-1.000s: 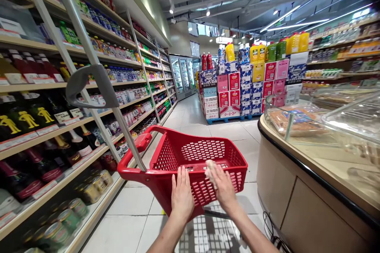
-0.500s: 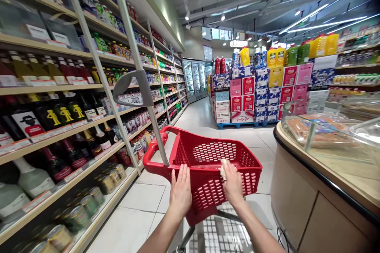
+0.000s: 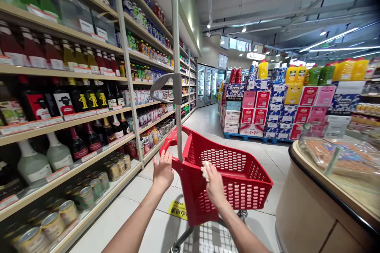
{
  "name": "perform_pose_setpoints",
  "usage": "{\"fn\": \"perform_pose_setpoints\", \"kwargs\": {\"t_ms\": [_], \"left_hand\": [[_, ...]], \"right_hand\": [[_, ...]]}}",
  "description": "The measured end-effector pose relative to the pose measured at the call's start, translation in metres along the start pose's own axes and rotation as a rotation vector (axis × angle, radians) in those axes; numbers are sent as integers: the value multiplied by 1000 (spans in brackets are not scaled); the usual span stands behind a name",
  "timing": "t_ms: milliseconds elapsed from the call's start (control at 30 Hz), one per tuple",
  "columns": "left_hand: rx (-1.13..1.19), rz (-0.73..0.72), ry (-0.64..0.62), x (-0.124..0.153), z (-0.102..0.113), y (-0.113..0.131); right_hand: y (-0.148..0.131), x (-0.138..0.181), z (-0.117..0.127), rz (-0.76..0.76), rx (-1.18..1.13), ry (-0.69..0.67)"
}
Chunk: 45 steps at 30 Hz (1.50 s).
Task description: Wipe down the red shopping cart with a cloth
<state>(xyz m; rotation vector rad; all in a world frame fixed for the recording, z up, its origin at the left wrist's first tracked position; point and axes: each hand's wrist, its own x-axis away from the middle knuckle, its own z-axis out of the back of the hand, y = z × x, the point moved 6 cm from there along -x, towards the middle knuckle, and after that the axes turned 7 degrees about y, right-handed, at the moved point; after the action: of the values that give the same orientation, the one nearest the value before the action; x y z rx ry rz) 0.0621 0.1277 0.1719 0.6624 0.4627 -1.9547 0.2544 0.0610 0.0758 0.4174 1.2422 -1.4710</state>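
Note:
A red plastic shopping cart with perforated basket sides stands in front of me, seen from its side. My left hand is closed over the near end of the cart's red handle, its thumb to the left. A crumpled whitish cloth is pinched in my right hand, pressed against the near top rim of the basket. Part of the cloth is hidden under my fingers. From the cart's handle end rises a grey metal pole with a grey loop grip on it.
Shelves of bottles and cans line the left side. On the right is a rounded counter with packaged food behind glass. Stacked drink boxes stand on a blue pallet ahead, fridges beyond. A yellow sign marks the tiled floor.
My left hand has moved from the basket's side to the handle. My right hand, with the cloth, has slid left along the rim. The view has turned left.

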Motion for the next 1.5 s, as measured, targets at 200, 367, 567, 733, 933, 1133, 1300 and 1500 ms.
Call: {"fn": "perform_pose_setpoints", "kwargs": {"t_ms": [200,367,567,733,933,1133,1300,1500], "left_hand": [[27,5,31,5,3,4],[76,17,68,20,9,10],[145,-4,82,27,19,31],[285,-57,142,36,29,55],[477,-71,155,30,32,72],[519,-151,96,31,33,110],[576,-405,92,25,40,137],[420,-49,91,-7,19,94]], "right_hand": [[-91,8,-34,275,-186,23],[-102,-40,28,373,-228,142],[-151,-138,60,695,-122,98],[-105,-67,43,813,-32,-230],[-73,-43,61,624,-75,-211],[-38,-22,73,118,-159,-79],[1,-18,111,-47,-172,-72],[31,-29,154,-200,-86,-38]]}}
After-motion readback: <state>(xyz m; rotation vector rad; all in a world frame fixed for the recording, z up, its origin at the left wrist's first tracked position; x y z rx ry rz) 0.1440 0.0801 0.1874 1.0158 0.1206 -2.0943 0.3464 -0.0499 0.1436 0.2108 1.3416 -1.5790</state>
